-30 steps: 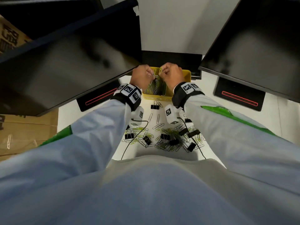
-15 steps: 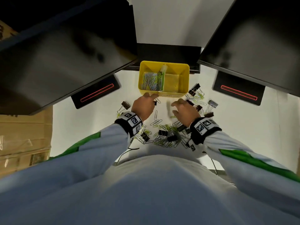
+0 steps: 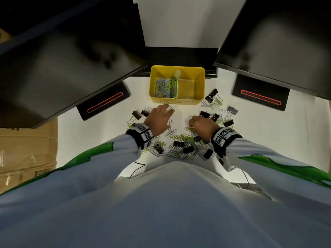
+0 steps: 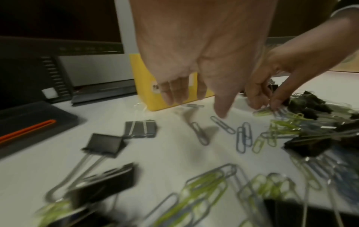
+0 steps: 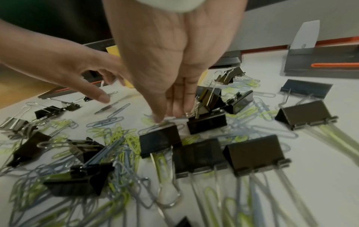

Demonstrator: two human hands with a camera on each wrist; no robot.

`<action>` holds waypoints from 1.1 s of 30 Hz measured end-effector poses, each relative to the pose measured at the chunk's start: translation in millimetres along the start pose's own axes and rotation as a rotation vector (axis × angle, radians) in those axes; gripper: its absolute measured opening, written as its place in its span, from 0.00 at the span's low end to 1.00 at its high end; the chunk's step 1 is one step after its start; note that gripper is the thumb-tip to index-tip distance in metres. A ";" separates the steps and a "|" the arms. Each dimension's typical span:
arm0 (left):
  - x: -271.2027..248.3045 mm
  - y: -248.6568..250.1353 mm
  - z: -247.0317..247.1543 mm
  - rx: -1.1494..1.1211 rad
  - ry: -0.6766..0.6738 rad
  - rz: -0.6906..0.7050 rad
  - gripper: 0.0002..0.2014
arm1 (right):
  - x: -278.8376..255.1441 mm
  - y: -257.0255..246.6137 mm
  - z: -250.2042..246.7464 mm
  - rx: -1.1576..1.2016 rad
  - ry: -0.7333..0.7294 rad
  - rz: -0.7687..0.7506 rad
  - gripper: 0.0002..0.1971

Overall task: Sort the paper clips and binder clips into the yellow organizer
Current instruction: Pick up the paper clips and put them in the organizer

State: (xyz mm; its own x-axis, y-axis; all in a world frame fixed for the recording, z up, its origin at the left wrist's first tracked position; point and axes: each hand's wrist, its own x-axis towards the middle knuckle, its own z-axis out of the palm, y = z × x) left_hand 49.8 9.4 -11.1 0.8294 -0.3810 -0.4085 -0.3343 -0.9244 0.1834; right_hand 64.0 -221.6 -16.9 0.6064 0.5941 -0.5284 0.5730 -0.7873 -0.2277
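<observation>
The yellow organizer [image 3: 200,86] stands at the back of the white table; its left compartment holds paper clips [image 3: 164,86] and its right one shows only bare floor. Loose grey and green paper clips [image 3: 180,151] and black binder clips [image 3: 179,144] lie scattered in front of it. My left hand [image 3: 167,111] hovers low over single paper clips [image 4: 221,124], fingers hanging straight and holding nothing. My right hand [image 3: 190,125] reaches down beside a binder clip [image 5: 205,122], and its thumb and fingertips [image 5: 180,112] pinch a green paper clip [image 4: 262,112] on the table.
Two black stand bases with red stripes [image 3: 103,102] [image 3: 259,97] flank the organizer, with dark monitors overhanging them. Cardboard boxes [image 3: 26,149] sit at the left. More binder clips [image 3: 232,110] lie right of the organizer. A thin cable [image 3: 138,167] runs off the near table edge.
Both hands left the organizer's top and came down to the table in front of it. In the last half second they settled onto the loose clips.
</observation>
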 end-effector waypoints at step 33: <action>-41.1 4.3 -49.6 -0.848 0.213 -0.224 0.05 | 68.3 -60.9 -150.1 0.654 0.506 0.155 0.04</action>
State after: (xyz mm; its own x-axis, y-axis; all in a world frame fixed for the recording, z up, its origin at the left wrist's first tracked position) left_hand 36.5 21.8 50.7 0.9289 -0.1047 -0.3552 0.2173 -0.6226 0.7517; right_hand 153.3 -108.4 83.7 0.9155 0.3507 -0.1974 0.1225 -0.7101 -0.6933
